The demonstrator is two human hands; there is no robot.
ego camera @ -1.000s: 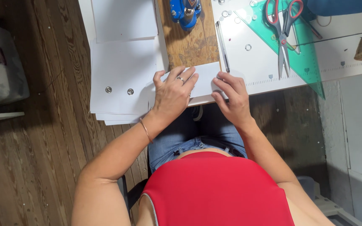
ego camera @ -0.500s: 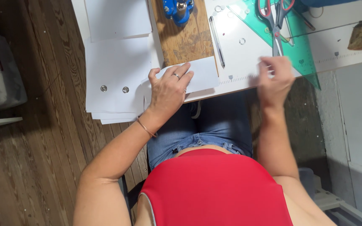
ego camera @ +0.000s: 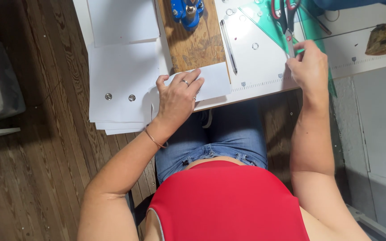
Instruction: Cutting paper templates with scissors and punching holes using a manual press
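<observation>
Along the near edge of the white table (ego camera: 264, 87), seen from the head camera, the left hand (ego camera: 179, 100) lies flat with fingers spread, pressing down a small white sheet of paper (ego camera: 213, 82) that hangs slightly past the table's rim above the lap. Just left of it, a stack of white sheets with two metal eyelets (ego camera: 121, 80) juts out over the dark wooden floor (ego camera: 27, 169). A wooden board (ego camera: 197, 42) carrying a blue press tool (ego camera: 186, 11) sits directly behind the sheet, with a slim pen (ego camera: 228, 47) beside it. Bare tabletop lies between the two hands. Over on the right, the right hand (ego camera: 311, 67) is curled at the tips of red-handled scissors (ego camera: 287, 22) resting on a green transparent set square (ego camera: 269, 24); whether it actually pinches them cannot be told.
</observation>
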